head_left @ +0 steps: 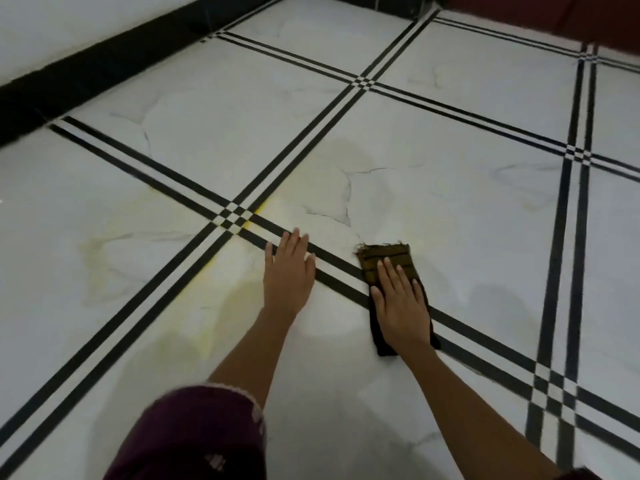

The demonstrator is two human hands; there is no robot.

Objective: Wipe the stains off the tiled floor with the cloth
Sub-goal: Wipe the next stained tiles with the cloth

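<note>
A folded dark brown cloth with frayed edges lies flat on the white tiled floor. My right hand presses down on it, palm flat, fingers together, across a black double stripe. My left hand rests flat on the bare floor to the left of the cloth, fingers slightly apart, holding nothing. Yellowish stains show near the stripe crossing ahead of my left hand. A fainter yellow smear lies on the tile nearer to me, and a pale ring marks the left tile.
A black skirting board and white wall run along the far left. A dark red surface borders the floor at the top right. My knee in dark maroon fabric fills the bottom centre.
</note>
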